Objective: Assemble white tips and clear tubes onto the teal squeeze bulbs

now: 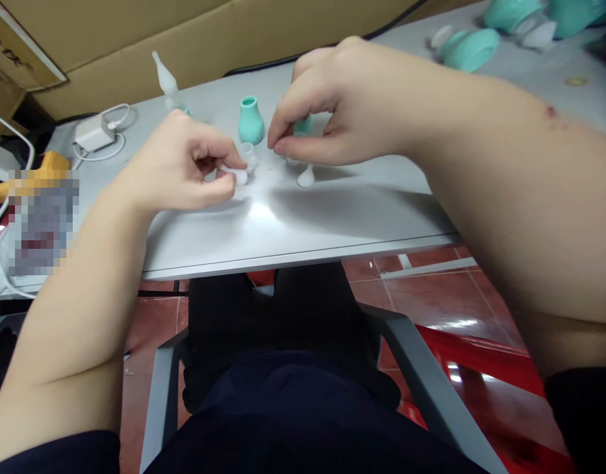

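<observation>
My left hand point(184, 161) is closed in a pinch around a small white soft-looking piece point(239, 176) at the table's middle. Just beyond it stands a small clear plastic cup-like part point(247, 155). Behind that, a teal squeeze bulb point(251, 121) stands upright with its round opening on top. My right hand point(327, 108) hovers beside these parts, thumb and forefinger tips brought together; whatever lies between them cannot be made out. Under its fingers, another clear part point(293, 160) and a second teal bulb point(303, 125) are partly hidden. A white spoon-shaped tip point(306, 176) lies below my right thumb.
Behind my left hand stands a clear piece with a long white nozzle point(166, 79). A white charger point(94, 133) with cable and a yellow-orange object point(49, 171) sit at left. Several teal bulbs point(470, 49) lie at back right. Cardboard point(184, 33) borders the table's back.
</observation>
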`<state>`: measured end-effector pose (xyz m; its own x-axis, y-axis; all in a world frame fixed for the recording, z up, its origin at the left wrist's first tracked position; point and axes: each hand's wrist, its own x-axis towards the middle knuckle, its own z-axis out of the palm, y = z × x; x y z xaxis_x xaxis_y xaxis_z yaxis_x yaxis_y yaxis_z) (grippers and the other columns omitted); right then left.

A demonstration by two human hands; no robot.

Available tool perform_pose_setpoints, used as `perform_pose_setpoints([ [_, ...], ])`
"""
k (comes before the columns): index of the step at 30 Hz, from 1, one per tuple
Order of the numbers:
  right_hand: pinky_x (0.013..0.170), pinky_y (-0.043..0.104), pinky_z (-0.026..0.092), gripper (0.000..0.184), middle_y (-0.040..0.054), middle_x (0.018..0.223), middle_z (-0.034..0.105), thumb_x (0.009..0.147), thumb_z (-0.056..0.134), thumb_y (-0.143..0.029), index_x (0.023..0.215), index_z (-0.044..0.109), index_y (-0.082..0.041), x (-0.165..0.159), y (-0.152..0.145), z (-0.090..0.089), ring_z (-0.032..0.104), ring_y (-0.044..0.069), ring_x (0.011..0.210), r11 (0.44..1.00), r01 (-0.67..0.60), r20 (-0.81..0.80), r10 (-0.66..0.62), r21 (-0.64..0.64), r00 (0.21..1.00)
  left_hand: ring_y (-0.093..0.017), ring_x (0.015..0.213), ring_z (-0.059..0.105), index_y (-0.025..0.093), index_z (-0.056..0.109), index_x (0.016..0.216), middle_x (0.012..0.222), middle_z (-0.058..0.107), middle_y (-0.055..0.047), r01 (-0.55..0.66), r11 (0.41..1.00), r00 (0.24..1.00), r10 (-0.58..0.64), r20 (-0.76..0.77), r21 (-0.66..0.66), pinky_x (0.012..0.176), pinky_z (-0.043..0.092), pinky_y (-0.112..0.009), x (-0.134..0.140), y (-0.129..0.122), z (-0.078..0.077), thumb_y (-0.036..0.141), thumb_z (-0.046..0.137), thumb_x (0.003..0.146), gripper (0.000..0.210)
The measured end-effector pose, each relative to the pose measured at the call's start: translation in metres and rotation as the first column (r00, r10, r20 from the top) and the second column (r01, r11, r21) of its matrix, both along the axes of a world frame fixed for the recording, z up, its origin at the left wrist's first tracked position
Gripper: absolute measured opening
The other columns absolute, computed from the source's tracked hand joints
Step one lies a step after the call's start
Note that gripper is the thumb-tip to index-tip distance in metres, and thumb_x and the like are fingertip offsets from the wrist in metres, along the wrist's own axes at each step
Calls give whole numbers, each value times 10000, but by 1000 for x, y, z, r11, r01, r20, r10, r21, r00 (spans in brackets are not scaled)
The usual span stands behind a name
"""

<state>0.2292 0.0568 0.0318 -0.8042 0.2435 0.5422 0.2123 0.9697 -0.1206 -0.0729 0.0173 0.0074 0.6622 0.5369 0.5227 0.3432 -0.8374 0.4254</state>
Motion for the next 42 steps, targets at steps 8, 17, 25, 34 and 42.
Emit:
perform_pose_setpoints([
  [8, 1001, 300, 488, 154, 4, 815, 722, 916, 780, -147, 999, 884, -225, -5, -4, -4, 459, 190, 903, 998, -25, 93, 29, -50, 995, -109, 431, 389, 224, 876, 893, 543, 593, 39, -31, 989, 979, 1, -203, -146, 458, 353, -312, 14, -23, 17, 239, 829, 786, 118],
  [17, 1424, 446, 314, 131, 38, 683, 606, 935, 840, -351, 865, 825, -241, -15, -4, -14, 540, 242, 1160, 998, 13, 225, -28, 67, 974, -122, 562, 357, 253, 831, 1053, 742, 670, 3, -41, 992, 995, 29, 95, 122, 599, 412, -342, -10, 35, -21, 388, 898, 913, 205],
  [25, 1333, 618, 365, 286, 88, 693, 592, 987, 697, -194, 701, 694, -180, -29, -29, -6, 548, 321, 1289, 962, 266, 352, -271, 65, 896, -118, 617, 417, 237, 849, 1122, 963, 703, -27, -224, 972, 974, 226, -30, 64, 608, 419, -330, 18, -7, 1, 373, 929, 866, 300],
  [34, 1162, 651, 399, 335, 169, 889, 733, 1064, 554, -157, 998, 881, -163, -37, -44, 8, 506, 414, 1315, 918, 378, 509, -384, 121, 770, -169, 647, 573, 295, 905, 1005, 1023, 708, -67, -338, 941, 928, 333, -168, 1, 697, 538, -421, 23, -23, 14, 430, 764, 900, 222],
  [42, 1160, 590, 389, 216, 98, 767, 713, 945, 702, -72, 929, 875, -199, -38, -32, -3, 539, 313, 1116, 936, 350, 400, -331, 29, 855, -199, 745, 658, 252, 893, 1034, 913, 737, -51, -315, 949, 948, 314, -55, -14, 755, 626, -392, 17, -9, 0, 377, 804, 829, 257],
])
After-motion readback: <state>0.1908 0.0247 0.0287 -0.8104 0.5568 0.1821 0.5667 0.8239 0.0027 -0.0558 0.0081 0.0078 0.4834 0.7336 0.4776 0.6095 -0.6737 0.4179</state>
